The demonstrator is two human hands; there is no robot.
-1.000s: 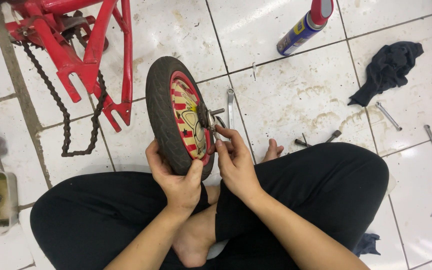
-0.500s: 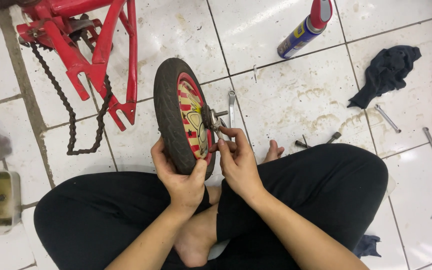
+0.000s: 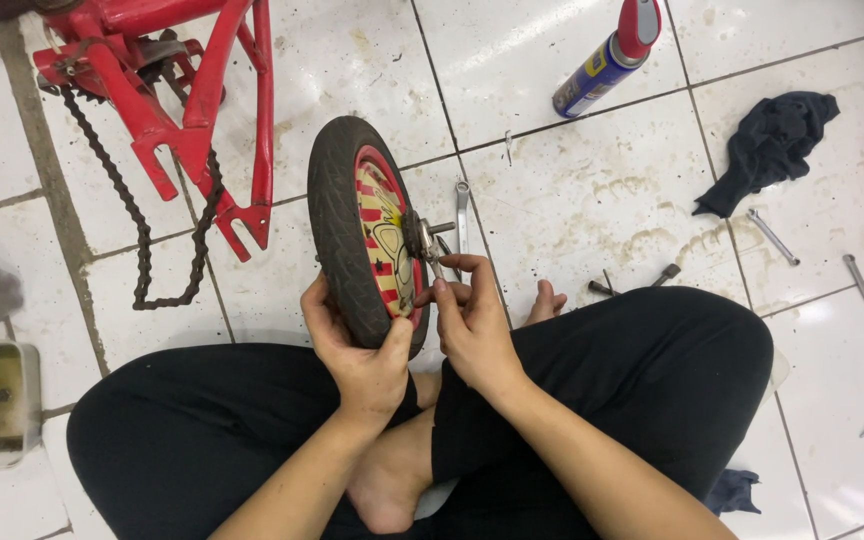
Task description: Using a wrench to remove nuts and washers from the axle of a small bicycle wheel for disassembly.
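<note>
head-worn camera, looking steeply down, close over lap and floor [image 3: 572, 200]

Seated cross-legged in black trousers, the person brings both bare forearms forward from the lower edge of the frame, elbows apart and wrists nearly meeting above the lap. The left hand [image 3: 357, 345] is cupped in a firm clasp, fingers wrapped away from view and thumb laid across the near side. The right hand [image 3: 472, 320] sits just beside it, wrist bent slightly, index finger and thumb pinched together at the tips, remaining fingers curled loosely. One bare foot shows beneath the forearms
</note>
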